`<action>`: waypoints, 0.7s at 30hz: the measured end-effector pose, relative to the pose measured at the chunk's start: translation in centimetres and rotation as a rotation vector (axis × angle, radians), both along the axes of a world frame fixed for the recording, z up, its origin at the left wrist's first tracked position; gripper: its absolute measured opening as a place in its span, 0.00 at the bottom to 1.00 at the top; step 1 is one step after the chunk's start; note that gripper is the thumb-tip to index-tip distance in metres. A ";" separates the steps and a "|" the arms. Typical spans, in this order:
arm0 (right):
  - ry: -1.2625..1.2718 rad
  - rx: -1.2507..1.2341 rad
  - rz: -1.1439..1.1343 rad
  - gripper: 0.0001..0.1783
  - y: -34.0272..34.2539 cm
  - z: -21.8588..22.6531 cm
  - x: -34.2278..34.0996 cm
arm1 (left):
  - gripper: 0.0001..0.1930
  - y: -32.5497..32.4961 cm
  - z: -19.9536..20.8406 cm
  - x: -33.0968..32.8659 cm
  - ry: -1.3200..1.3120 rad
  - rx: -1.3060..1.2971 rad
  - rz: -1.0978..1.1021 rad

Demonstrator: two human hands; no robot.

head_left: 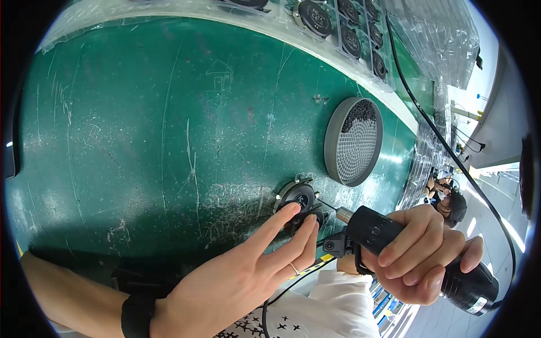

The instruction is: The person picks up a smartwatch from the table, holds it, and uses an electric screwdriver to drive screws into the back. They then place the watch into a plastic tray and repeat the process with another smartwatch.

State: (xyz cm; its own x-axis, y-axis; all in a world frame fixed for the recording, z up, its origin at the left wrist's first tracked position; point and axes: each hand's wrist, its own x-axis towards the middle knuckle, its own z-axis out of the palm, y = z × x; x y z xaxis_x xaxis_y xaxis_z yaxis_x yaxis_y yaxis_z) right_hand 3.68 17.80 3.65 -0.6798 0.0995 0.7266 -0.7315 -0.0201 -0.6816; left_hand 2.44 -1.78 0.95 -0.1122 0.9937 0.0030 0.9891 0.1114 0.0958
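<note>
A scratched green bench [124,141] spreads left of the dish [328,145]; beyond the dish sits a clear tray [336,46] of dark discs. The left hand [225,287] reaches in on the near-left side of the dish, fingers loosely extended, tips at a black disc [298,193]; with the thumb hidden, whether it pinches or just presses cannot be told. The right hand [428,253], nearer than the dish and to its right, is wrapped firmly around a driver [369,228]. The disc lies just on the dish's near-left side, and should handle as light and stiff, its smooth face likely slippery; the metal rim seems the best hold. The thin bit [329,205] points at the disc's edge, contact unclear.
</note>
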 end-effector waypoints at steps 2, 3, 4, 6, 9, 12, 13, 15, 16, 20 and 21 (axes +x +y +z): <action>-0.013 0.009 0.011 0.15 0.0 0.1 -0.1 | 0.25 0.0 -0.1 0.1 -0.007 0.005 0.007; -0.009 0.000 0.011 0.15 -0.1 0.1 -0.1 | 0.25 0.0 -0.2 0.1 -0.010 0.009 0.011; -0.004 -0.010 0.010 0.15 -0.2 0.0 -0.2 | 0.26 0.0 -0.2 0.1 -0.012 0.013 0.015; -0.002 -0.023 0.009 0.15 -0.1 -0.1 -0.3 | 0.26 0.0 -0.1 0.1 -0.026 -0.003 0.011; -0.005 -0.009 0.060 0.15 0.1 -0.2 -0.3 | 0.27 0.1 0.1 -0.1 -0.045 -0.031 0.003; -0.011 -0.005 0.059 0.15 0.2 -0.3 -0.4 | 0.28 0.1 0.1 -0.1 -0.042 -0.037 -0.001; -0.014 -0.003 0.060 0.15 0.2 -0.3 -0.4 | 0.28 0.1 0.1 -0.1 -0.042 -0.039 -0.001; -0.018 -0.002 0.059 0.15 0.1 -0.3 -0.3 | 0.28 0.1 0.1 -0.1 -0.049 -0.040 -0.003; -0.021 -0.001 0.059 0.15 0.1 -0.3 -0.2 | 0.28 0.1 0.1 -0.1 -0.052 -0.041 -0.004; -0.037 -0.001 0.075 0.15 -0.1 -0.5 -0.2 | 0.28 0.1 0.3 -0.1 -0.057 -0.070 -0.016; -0.042 0.000 0.083 0.15 -0.1 -0.6 -0.3 | 0.28 0.1 0.2 -0.1 -0.062 -0.072 -0.019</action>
